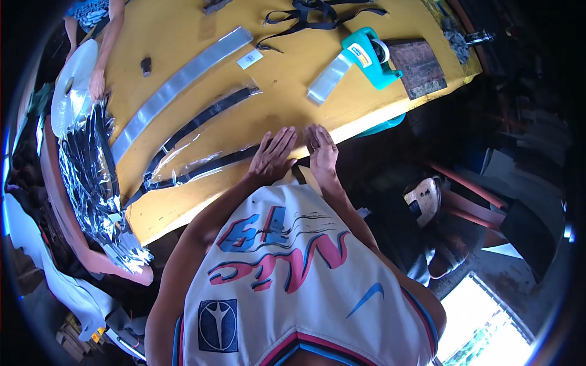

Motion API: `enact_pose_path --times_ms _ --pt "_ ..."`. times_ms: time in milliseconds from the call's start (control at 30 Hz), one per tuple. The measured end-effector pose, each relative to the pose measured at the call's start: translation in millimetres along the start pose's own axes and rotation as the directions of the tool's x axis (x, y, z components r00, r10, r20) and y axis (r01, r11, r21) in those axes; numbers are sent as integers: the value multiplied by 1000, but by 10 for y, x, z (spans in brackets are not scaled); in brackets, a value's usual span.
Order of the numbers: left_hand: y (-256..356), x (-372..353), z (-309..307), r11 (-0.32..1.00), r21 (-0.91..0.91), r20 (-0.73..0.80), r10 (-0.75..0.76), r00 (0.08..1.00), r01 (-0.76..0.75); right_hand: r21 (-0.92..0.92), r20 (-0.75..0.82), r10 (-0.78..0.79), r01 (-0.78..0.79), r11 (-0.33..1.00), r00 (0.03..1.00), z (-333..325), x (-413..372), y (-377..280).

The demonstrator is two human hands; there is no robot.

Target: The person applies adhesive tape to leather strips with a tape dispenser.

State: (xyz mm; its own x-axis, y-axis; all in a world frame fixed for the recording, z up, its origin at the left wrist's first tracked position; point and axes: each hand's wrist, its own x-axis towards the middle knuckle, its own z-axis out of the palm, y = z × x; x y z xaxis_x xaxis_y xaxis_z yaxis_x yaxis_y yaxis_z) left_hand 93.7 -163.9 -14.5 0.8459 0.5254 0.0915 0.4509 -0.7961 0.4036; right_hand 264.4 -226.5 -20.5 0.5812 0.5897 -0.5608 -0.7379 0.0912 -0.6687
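Observation:
My left hand (pixel 273 154) lies flat near the front edge of the yellow table, fingers spread a little, over the end of a black strap in clear plastic (pixel 210 166). Just right of it, my right hand (pixel 321 149) is raised at the table edge with its fingers extended and nothing seen in it. The strap curves left and loops back to a second length (pixel 210 111) farther up. Beyond that lies a long clear plastic strip (pixel 183 79) with a small white label (pixel 249 58) beside its upper end.
A teal tape dispenser (pixel 379 76) and a dark block (pixel 420 67) lie at the right. Black straps (pixel 308 17) are at the top. Another person's hand (pixel 97 84) is at the left, by a round disc (pixel 72 85) and shiny plastic bundles (pixel 91 171).

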Motion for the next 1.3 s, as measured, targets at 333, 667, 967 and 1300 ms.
enact_pose_path --times_ms 333,667,967,1300 --pt "-84 -146 -48 996 -84 11 -40 999 41 32 0 86 -86 996 996 14 8 -40" --pt "-52 -225 -101 994 28 -63 -100 993 102 -50 90 70 -66 997 993 -56 70 -4" --pt "-117 -200 31 997 -15 -46 -76 996 75 -20 133 108 -106 994 985 -11 50 16" --pt "-109 -221 25 996 -14 -46 -89 995 89 -13 219 76 -75 997 973 35 25 118"
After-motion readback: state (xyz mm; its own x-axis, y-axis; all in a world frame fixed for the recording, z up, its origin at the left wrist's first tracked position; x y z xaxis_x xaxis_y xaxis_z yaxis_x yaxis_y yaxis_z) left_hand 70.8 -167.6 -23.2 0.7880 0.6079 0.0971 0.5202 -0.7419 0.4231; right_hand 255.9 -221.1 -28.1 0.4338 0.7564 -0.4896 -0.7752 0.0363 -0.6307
